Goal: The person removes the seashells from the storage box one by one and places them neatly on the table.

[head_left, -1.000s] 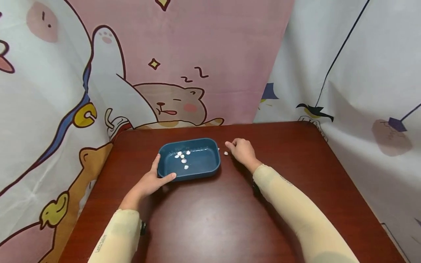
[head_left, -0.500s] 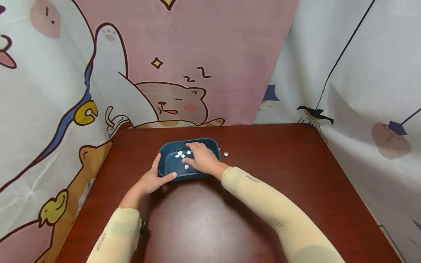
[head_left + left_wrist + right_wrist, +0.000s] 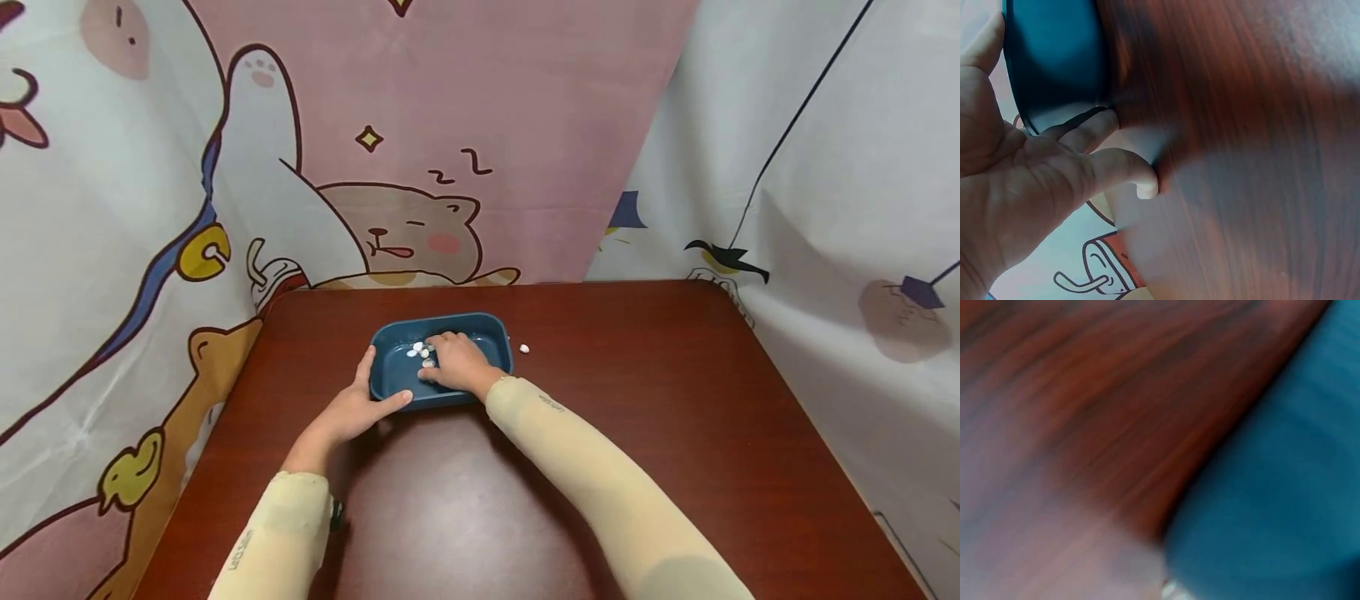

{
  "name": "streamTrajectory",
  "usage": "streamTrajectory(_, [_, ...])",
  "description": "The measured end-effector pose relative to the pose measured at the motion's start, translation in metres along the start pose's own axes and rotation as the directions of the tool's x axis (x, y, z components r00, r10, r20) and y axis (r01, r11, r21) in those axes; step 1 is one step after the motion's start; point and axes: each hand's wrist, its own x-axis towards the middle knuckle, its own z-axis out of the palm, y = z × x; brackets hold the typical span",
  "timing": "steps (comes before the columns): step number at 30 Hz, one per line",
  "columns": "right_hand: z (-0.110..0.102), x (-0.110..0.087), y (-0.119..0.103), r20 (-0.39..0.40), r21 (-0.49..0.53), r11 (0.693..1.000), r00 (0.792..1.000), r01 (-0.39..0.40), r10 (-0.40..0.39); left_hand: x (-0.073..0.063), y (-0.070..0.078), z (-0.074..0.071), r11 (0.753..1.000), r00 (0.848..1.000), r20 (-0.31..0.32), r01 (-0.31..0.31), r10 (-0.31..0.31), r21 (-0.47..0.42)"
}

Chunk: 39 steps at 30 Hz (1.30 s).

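Note:
A dark blue rectangular tray (image 3: 457,395) lies on the table, with several small white pebble-like pieces (image 3: 417,347) in its left half. My left hand (image 3: 352,412) grips the tray's near left corner, thumb along the front rim and fingers at the left end. In the left wrist view, the tray's wall (image 3: 1057,50) rises beside that hand (image 3: 1035,162), its other fingers near the tabletop. My right hand (image 3: 459,365) reaches down inside the tray, thumb and fingers spread apart around some of the white pieces. Its palm hides part of the tray floor.
One white piece (image 3: 524,349) lies on the reddish-brown table (image 3: 645,367), right of the tray. Printed cartoon curtains (image 3: 525,125) hang behind the table and at both sides. The right wrist view is blurred, with the tray's blue side (image 3: 1272,506) filling its right part.
My right hand has moved left from beside the loose white piece into the tray, and its fingers now sit lower among the pieces. My left hand keeps its grip on the tray.

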Motion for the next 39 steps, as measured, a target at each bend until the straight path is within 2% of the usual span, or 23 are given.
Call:
streamTrajectory(6, [0.004, 0.009, -0.015, -0.004, -0.022, 0.995, 0.995, 0.098, -0.098, 0.000, 0.001, -0.001, 1.000, 1.000, -0.004, -0.007, 0.007, -0.015])
streamTrajectory(9, [0.006, 0.012, -0.018, -0.033, 0.012, 0.995, 0.995, 0.098, -0.097, -0.001, 0.000, -0.001, 1.000, 1.000, -0.002, -0.002, 0.002, -0.020])
streamTrajectory(12, [0.004, 0.011, -0.016, -0.049, 0.049, 0.997, 0.997, 0.066, -0.063, 0.000, 0.002, 0.000, 1.000, 1.000, 0.000, 0.004, -0.004, -0.018])
streamTrajectory(14, [0.003, 0.010, -0.014, -0.047, 0.040, 0.998, 0.998, 0.052, -0.050, 0.000, 0.003, 0.001, 1.000, 1.000, 0.000, 0.010, -0.010, -0.018])
streamTrajectory(20, [-0.001, 0.007, -0.007, -0.018, -0.051, 0.998, 0.999, 0.039, -0.040, 0.000, 0.002, 0.001, 0.999, 1.000, 0.005, 0.031, -0.031, -0.025])
streamTrajectory(27, [-0.010, 0.003, -0.002, -0.050, -0.154, 0.980, 0.990, 0.124, -0.133, -0.001, 0.003, -0.003, 0.999, 0.999, 0.002, 0.035, -0.035, -0.038])
streamTrajectory(30, [-0.023, -0.004, 0.001, -0.118, -0.125, 0.978, 0.976, 0.169, -0.183, 0.000, 0.003, -0.003, 0.999, 0.999, 0.004, 0.033, -0.033, -0.028])
streamTrajectory(33, [-0.049, -0.014, 0.015, -0.222, -0.053, 0.978, 0.952, 0.204, -0.210, 0.001, 0.003, -0.002, 0.999, 0.999, 0.005, 0.039, -0.039, -0.023])
streamTrajectory(36, [-0.083, -0.029, 0.046, -0.313, 0.048, 0.981, 0.935, 0.190, -0.166, 0.002, 0.003, 0.000, 0.999, 0.999, 0.002, 0.033, -0.033, -0.022])
streamTrajectory(39, [-0.109, -0.045, 0.086, -0.360, 0.134, 0.983, 0.930, 0.126, -0.070, 0.003, 0.001, 0.000, 0.999, 0.999, -0.004, 0.037, -0.037, -0.024])
